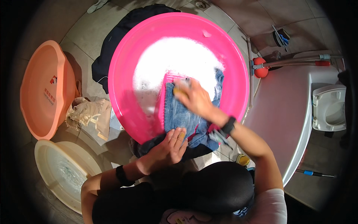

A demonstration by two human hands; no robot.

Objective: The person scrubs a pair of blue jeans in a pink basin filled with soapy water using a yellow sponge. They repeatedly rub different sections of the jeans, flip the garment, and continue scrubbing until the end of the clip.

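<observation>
A large pink plastic basin point(179, 16) holds bright white suds point(179, 54). A pink ribbed washboard point(161, 107) leans in it, its upper end in the suds. Blue denim fabric point(179, 112) lies over the board and hangs over the basin's near side. My right hand point(195, 98), blurred, is closed around a yellowish object, perhaps a brush or soap point(180, 92), against the upper part of the denim. Flat on the denim's lower edge rests my left hand point(176, 142), fingers extended, a yellowish band on one finger.
An orange basin point(40, 92) stands tilted at left, above a cream basin point(44, 168) with water. Light lacy clothing point(95, 114) and dark clothing point(103, 58) lie on the tiles. At right are a bathtub point(282, 112), a mop-like pole point(302, 60) and a white toilet seat point(330, 107).
</observation>
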